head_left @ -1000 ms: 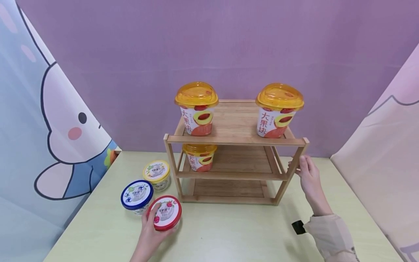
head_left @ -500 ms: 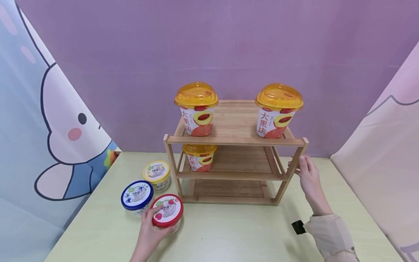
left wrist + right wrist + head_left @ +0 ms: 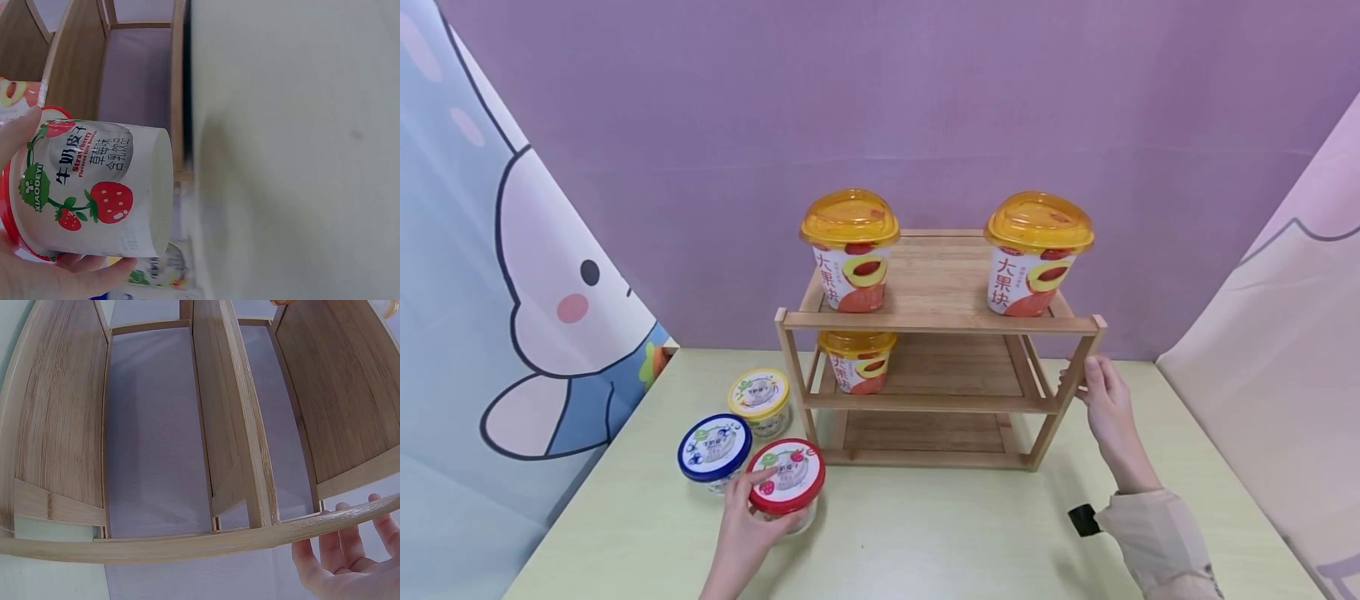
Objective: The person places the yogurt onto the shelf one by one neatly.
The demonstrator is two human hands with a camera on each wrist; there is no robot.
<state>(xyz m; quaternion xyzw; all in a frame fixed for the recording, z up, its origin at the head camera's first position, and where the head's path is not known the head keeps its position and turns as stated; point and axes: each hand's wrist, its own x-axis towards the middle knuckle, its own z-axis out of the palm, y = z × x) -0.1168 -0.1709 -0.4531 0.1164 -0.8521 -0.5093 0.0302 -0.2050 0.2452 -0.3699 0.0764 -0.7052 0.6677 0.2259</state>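
My left hand grips a red-lidded cup near the front left of the shelf, thumb and fingers around its side. The left wrist view shows the strawberry-printed cup with its base raised off the table, the left hand at the lid end. At the shelf's right side, my right hand holds the front right post of the wooden shelf; in the right wrist view the fingers of that hand curl behind the post.
Blue-lidded and yellow-lidded cups stand left of the shelf. Orange-lidded cups stand on the top tier, left and right, with another on the middle tier at left. A black patch lies by the right sleeve.
The left hand has shifted slightly, and the red-lidded cup has moved a little right and toward the shelf. The right hand has stayed on the post.
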